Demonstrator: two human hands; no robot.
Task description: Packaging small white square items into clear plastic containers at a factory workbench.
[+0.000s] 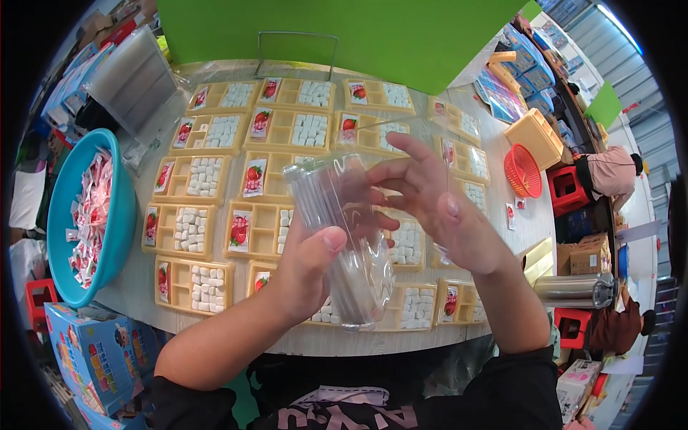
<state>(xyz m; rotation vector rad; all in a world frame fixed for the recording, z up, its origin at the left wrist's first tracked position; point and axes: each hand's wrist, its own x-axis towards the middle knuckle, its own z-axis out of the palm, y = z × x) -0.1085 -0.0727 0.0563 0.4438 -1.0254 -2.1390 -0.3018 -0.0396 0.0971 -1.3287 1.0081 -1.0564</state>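
Observation:
My left hand (304, 269) is closed around a stack of clear plastic lids (333, 236), its thumb pressed on the near side. The stack is tilted upright above the table, and its shiny film catches the light. Just right of it is my right hand (437, 197), its fingers spread and partly curled toward the stack. Faint transparent edges show around those fingers; whether they touch a clear sheet is hard to see. Below both hands lie rows of cream trays (190, 161), several with a strawberry-printed sachet (239, 231) and white marshmallow-like pieces (208, 287).
A turquoise basin (123, 222) full of pink and white sachets stands at the left. A red basket (522, 170) and stacked cream trays (534, 140) sit right. A green panel (344, 36) rises behind the table. Two people work beyond the right side, near red stools (566, 190).

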